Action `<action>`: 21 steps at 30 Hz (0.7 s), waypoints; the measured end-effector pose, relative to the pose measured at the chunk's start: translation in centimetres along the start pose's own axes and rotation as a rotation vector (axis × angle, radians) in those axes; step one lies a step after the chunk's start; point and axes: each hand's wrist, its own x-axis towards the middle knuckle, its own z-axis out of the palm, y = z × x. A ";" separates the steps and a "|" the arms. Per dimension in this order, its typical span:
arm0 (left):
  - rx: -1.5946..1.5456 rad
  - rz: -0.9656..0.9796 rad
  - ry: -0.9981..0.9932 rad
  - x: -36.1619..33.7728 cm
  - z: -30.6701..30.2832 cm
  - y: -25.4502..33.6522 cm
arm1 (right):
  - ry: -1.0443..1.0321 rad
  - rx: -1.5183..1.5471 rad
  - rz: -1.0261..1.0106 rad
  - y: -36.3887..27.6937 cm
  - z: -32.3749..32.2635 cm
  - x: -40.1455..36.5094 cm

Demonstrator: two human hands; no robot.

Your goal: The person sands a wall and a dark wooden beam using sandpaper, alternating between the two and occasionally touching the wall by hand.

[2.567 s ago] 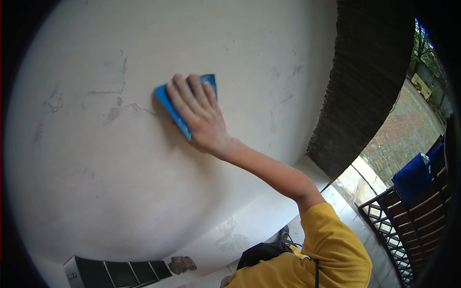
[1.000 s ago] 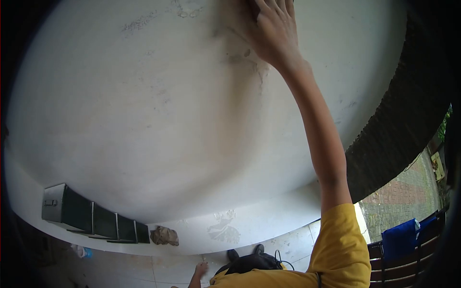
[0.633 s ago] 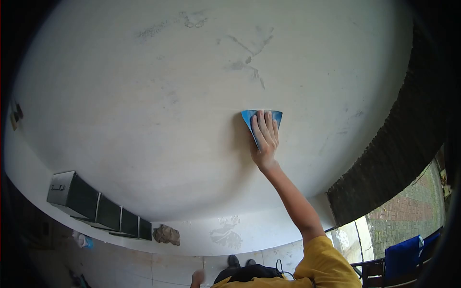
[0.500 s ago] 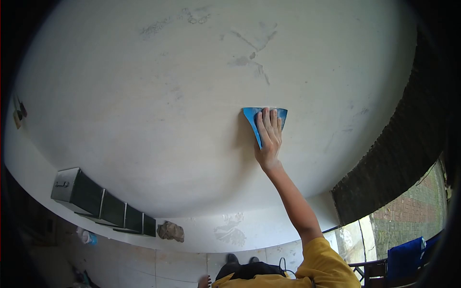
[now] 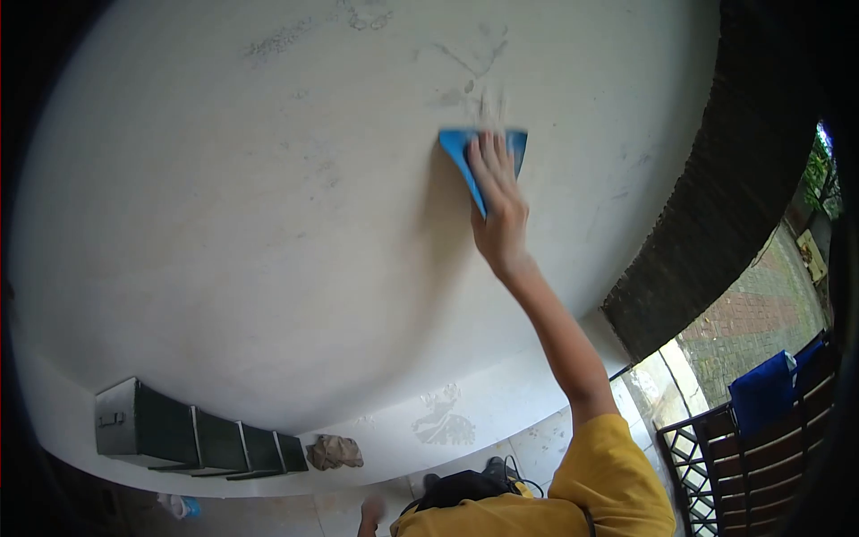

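A blue flat scraper [image 5: 458,148] lies against the off-white wall [image 5: 268,224], its wide edge upward. My right hand [image 5: 497,192] presses on it from the front, fingers laid together over the blade and pointing up. Just above the scraper's edge are grey marks and whitish streaks on the wall. My left hand [image 5: 372,512] hangs low by my body at the bottom of the view; it is blurred, and whether it holds anything cannot be made out.
Dark green metal boxes [image 5: 165,425] stand in a row on the ledge at lower left, beside a crumpled brown cloth [image 5: 335,452]. A slatted bench [image 5: 761,465] with blue fabric [image 5: 763,392] is at lower right. A dark rough strip [image 5: 698,197] borders the wall.
My right hand and the scraper have moved up the wall, over the lower grey marks. The camera view has tilted, showing more of the bench. My left hand is more visible at the bottom.
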 end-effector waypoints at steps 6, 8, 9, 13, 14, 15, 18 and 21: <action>0.057 0.002 -0.034 0.7 -3.3 2.7 | 0.057 -0.039 0.044 0.7 1.2 -3.2; 0.029 -0.028 -0.048 2.1 -4.3 0.6 | 0.124 -0.039 0.031 0.2 1.0 0.4; 0.007 -0.028 -0.069 2.6 -4.4 -0.1 | 0.160 -0.031 -0.002 0.4 0.7 3.2; 0.069 -0.002 -0.028 -0.6 -1.4 -0.4 | 0.125 0.013 -0.054 0.5 -1.9 13.4; 0.081 -0.008 -0.040 -0.8 -1.1 -0.3 | 0.075 -0.044 -0.057 1.3 -2.0 13.6; 0.090 -0.006 -0.057 -0.5 -0.3 -0.1 | 0.029 -0.102 -0.069 1.8 -2.0 13.7; 0.062 -0.011 -0.066 -0.2 1.4 -0.1 | 0.110 -0.017 -0.065 1.3 -1.3 6.0; 0.106 0.027 -0.088 -0.7 3.1 0.5 | -0.011 -0.041 0.016 2.0 -0.8 -1.8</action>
